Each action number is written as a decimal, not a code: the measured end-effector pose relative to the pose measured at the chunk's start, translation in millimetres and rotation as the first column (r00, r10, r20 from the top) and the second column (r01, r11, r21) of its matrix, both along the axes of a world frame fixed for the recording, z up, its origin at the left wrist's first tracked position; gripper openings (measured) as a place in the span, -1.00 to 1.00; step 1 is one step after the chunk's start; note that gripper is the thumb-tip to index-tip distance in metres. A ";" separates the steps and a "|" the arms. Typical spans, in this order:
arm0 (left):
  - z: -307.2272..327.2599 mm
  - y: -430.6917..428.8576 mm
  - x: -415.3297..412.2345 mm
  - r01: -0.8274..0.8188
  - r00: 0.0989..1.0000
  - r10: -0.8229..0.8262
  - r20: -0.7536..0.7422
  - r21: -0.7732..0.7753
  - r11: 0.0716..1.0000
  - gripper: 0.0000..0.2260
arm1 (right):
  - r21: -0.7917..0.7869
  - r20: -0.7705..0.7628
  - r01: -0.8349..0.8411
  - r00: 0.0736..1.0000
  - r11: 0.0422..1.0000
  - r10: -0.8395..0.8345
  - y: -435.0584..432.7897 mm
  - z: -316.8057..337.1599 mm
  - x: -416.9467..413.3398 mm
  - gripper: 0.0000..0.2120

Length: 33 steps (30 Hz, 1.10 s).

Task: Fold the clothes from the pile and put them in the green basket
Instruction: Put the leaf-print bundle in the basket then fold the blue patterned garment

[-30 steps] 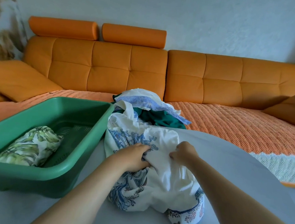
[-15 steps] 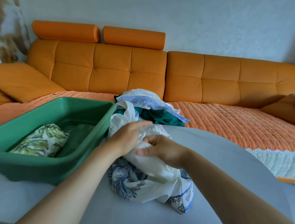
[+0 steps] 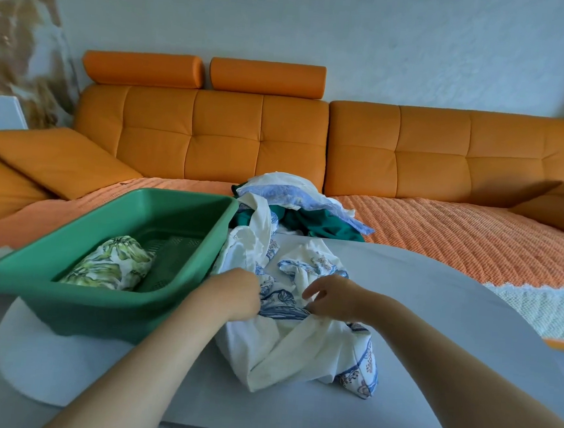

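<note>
From the head camera we look down at a smooth grey table (image 3: 415,342) with a soft white cloth (image 3: 297,346) lying on it in a crumpled heap. The cloth is thin and floppy, with blue and orange flower shapes on it. Our left hand (image 3: 234,291) has its fingers curled into the cloth's left side and grips it. Our right hand (image 3: 334,297) pinches a fold near the middle with thumb and fingertips. We think both hands hold it this way to find its edges and pull it flat, because a bunched cloth cannot be folded neatly. The green basket (image 3: 98,304) sits just to the left, touching the cloth, so a folded piece has a short trip. It is hard plastic with small holes in the bottom. One folded leafy cloth (image 3: 114,263) lies inside it. The pile (image 3: 295,204) waits just behind the white cloth, at the far edge of the table, with white, pale blue and dark green pieces mixed up. Behind it stands a puffy orange sofa (image 3: 259,137) with a bumpy orange blanket (image 3: 441,233) on the seat.
</note>
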<state>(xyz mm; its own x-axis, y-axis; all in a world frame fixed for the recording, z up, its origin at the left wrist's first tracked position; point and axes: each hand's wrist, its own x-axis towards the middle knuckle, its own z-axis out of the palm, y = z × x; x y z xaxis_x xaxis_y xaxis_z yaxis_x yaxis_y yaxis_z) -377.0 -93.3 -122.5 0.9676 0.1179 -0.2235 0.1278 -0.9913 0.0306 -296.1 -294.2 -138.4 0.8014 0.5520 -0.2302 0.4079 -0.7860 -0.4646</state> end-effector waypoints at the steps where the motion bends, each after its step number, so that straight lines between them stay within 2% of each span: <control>1: 5.1 0.0 -1.9 -0.025 0.999 0.025 0.021 0.019 0.999 -0.84 | -0.014 -0.016 -0.022 1.000 1.000 0.022 3.4 0.8 -0.7 -0.74; 4: 11.1 -3.1 -10.2 -0.088 0.996 0.087 0.021 0.041 0.995 -0.82 | -0.094 -0.075 -0.103 0.993 0.990 0.096 10.5 7.6 -4.4 -0.80; 6: 6.4 -1.6 -12.1 -0.038 0.998 0.036 0.054 0.032 0.999 -0.88 | -0.129 -0.055 -0.154 0.988 0.980 0.148 16.2 12.0 -9.2 -0.74; 9: -1.1 1.4 -8.8 0.104 0.978 -0.057 0.201 -0.233 0.967 -0.71 | -0.074 -0.040 -0.185 0.982 0.980 0.183 24.5 19.3 -19.9 -0.70; 11: -3.1 -2.4 -9.3 0.195 0.973 -0.137 0.186 -0.340 0.920 -0.67 | 0.001 -0.153 -0.190 0.970 0.982 0.188 25.4 25.9 -25.0 -0.68; 12: -6.4 -3.2 -8.7 0.226 0.971 -0.184 0.156 -0.332 0.916 -0.72 | 0.046 -0.197 -0.175 0.964 0.983 0.181 24.2 27.4 -26.0 -0.70; 13: -11.3 -3.8 -8.0 0.237 0.971 -0.213 0.111 -0.295 0.926 -0.77 | 0.074 -0.177 -0.153 0.971 0.986 0.164 23.3 25.9 -24.9 -0.77; 14: -17.9 -2.5 -6.4 0.236 0.972 -0.228 0.064 -0.244 0.941 -0.75 | 0.064 -0.081 -0.139 0.986 0.988 0.144 20.8 22.3 -21.7 -0.82; 16: -26.0 1.6 -3.5 0.201 0.979 -0.200 0.021 -0.138 0.970 -0.59 | -0.022 0.149 -0.146 0.978 0.989 0.148 15.7 12.9 -17.8 -0.59; 18: -24.5 3.6 -0.5 0.171 0.984 -0.165 0.067 -0.095 0.981 -0.56 | -0.075 0.125 -0.209 0.968 0.975 0.217 12.6 2.5 -19.0 -0.37; 20: -21.8 4.9 3.3 0.150 0.981 -0.139 0.132 -0.082 0.985 -0.69 | -0.151 0.055 -0.272 0.958 0.950 0.283 12.7 -6.4 -20.6 -0.19; 22: -19.5 7.6 6.2 0.135 0.981 -0.121 0.152 -0.086 0.987 -0.74 | -0.197 0.128 -0.269 0.946 0.943 0.297 13.9 -14.1 -16.7 -0.23; 24: -17.1 7.5 8.4 0.129 0.979 -0.111 0.173 -0.095 0.987 -0.73 | -0.194 0.188 -0.244 0.941 0.950 0.280 14.0 -16.0 -12.1 -0.36; 26: -14.5 4.1 11.3 0.136 0.973 -0.118 0.198 -0.080 0.987 -0.72 | -0.255 0.232 -0.231 0.928 0.939 0.292 9.8 -13.5 -7.0 -0.49; 28: -12.9 -0.3 15.3 0.155 0.963 -0.136 0.235 -0.067 0.986 -0.73 | -0.348 0.326 -0.158 0.904 0.924 0.277 0.5 -10.5 4.1 -0.64; 29: -12.8 -1.8 16.8 0.162 0.957 -0.141 0.253 -0.064 0.985 -0.74 | -0.383 0.383 -0.071 0.895 0.921 0.229 -6.6 -9.9 12.9 -0.68; 31: -12.3 -4.0 19.7 0.178 0.950 -0.154 0.273 -0.065 0.982 -0.75 | -0.406 0.466 0.164 0.883 0.899 0.049 -26.3 -8.2 30.3 -0.66; 33: -13.6 -4.3 22.5 0.174 0.966 -0.151 0.211 -0.094 0.980 -0.77 | -0.414 0.483 0.349 0.867 0.840 -0.122 -51.1 -6.5 42.0 -0.64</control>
<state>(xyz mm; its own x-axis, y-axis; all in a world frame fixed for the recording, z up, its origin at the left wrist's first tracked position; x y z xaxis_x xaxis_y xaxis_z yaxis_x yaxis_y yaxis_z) -354.5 -97.6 -136.1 0.9979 -0.0594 -0.0242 -0.0552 -0.9872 0.1494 -254.1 -345.3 -144.9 0.9695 0.2444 -0.0192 0.2441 -0.9557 0.1646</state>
